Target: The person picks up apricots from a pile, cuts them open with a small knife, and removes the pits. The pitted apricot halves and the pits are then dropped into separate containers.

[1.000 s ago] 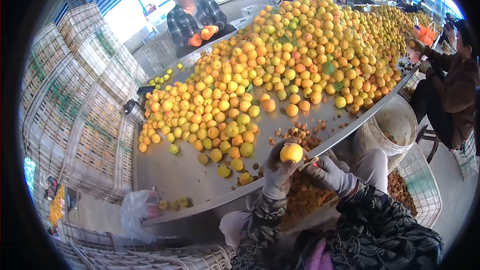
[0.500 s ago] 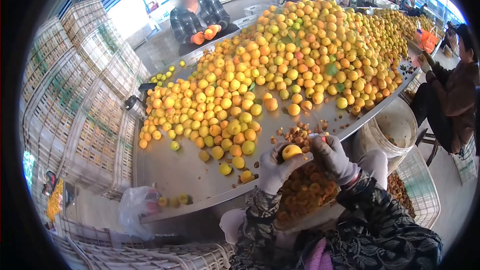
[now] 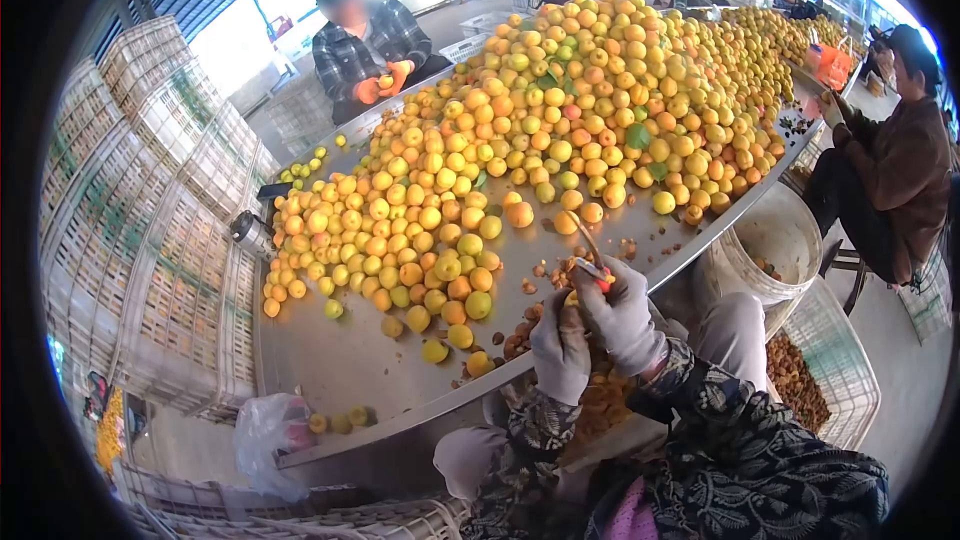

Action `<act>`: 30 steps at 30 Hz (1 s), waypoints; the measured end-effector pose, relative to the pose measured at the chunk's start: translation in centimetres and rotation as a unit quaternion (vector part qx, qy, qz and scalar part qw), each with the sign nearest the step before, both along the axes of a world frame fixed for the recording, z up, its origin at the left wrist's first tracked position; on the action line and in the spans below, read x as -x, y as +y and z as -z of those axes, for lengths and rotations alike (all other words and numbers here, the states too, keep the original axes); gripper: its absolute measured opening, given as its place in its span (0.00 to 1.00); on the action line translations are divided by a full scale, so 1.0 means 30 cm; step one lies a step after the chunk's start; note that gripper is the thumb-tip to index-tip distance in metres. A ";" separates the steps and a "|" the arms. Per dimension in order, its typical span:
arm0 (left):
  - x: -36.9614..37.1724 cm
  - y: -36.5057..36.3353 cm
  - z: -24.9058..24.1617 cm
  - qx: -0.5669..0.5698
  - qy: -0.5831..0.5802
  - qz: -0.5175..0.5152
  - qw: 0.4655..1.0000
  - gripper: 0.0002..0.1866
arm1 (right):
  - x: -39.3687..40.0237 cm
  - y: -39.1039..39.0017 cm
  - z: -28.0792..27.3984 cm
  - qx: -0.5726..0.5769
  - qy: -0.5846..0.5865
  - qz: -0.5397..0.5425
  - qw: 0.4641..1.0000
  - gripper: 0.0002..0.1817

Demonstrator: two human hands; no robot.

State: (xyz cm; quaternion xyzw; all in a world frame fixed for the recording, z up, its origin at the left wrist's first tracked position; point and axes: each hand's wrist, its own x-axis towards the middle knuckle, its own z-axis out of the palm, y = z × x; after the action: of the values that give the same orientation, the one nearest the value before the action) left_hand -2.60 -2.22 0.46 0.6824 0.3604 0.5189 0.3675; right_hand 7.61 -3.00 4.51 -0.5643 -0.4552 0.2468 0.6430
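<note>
Yellow fruit (image 3: 590, 145) on table (image 3: 330, 360), crate (image 3: 847, 360) (brown pieces (image 3: 797, 380) inside)

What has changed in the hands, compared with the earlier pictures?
The right hand has come against the left hand, and its knife now points upward, away from the person. The fruit, clearly visible before, is mostly hidden between the hands; whether it is cut, I cannot tell. No letting go is visible. The big pile and the metal table look unchanged.

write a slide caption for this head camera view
Gloved right hand holding a knife, close beside the gloved left hand, at the edge of a metal table heaped with yellow-orange fruit.
</note>
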 end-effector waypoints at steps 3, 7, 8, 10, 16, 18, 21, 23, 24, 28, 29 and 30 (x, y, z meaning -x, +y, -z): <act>-0.017 0.026 0.072 0.124 -0.232 0.096 0.960 0.21 | -0.012 0.013 -0.009 -0.034 -0.112 0.007 0.993 0.10; 0.014 0.019 0.046 0.253 -0.223 0.119 0.934 0.18 | -0.042 0.020 -0.009 -0.048 -0.235 -0.015 0.971 0.11; 0.016 0.013 0.012 0.331 -0.248 0.131 0.901 0.16 | -0.052 0.021 -0.006 -0.059 -0.263 -0.027 0.963 0.12; 0.008 0.013 -0.009 0.407 -0.270 0.143 0.861 0.15 | -0.083 0.015 -0.013 -0.063 -0.299 -0.059 0.950 0.10; 0.019 0.020 0.080 0.381 -0.389 0.332 0.770 0.09 | -0.118 0.056 0.113 -0.052 0.172 -0.121 0.976 0.05; 0.024 -0.002 -0.042 0.264 -0.026 0.153 0.952 0.11 | -0.160 0.034 0.096 -0.106 -0.193 -0.038 0.975 0.08; 0.016 0.017 -0.006 0.163 0.002 0.175 0.971 0.12 | -0.172 0.028 0.108 -0.106 -0.088 -0.097 0.986 0.11; 0.018 0.011 -0.042 0.303 -0.093 0.200 0.927 0.15 | -0.172 0.016 0.114 -0.057 -0.073 -0.131 0.987 0.05; 0.011 0.012 -0.011 0.306 -0.091 0.201 0.926 0.15 | -0.170 0.007 0.118 -0.054 -0.070 -0.129 0.988 0.05; -0.016 0.001 0.001 0.156 -0.028 0.088 0.983 0.14 | -0.149 -0.002 0.119 0.078 0.298 -0.189 0.932 0.06; -0.026 -0.005 -0.008 0.170 -0.082 0.092 0.978 0.14 | -0.141 0.004 0.119 0.084 0.276 -0.165 0.943 0.08; -0.033 -0.009 -0.011 0.183 -0.135 0.096 0.969 0.15 | -0.132 0.011 0.119 0.091 0.254 -0.139 0.953 0.10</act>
State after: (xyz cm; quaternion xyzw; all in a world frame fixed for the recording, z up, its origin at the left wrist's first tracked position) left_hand -1.60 -2.50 0.79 0.5590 0.3288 0.4937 0.5794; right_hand 11.56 -2.68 0.93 -0.4701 -0.3269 0.5091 0.6426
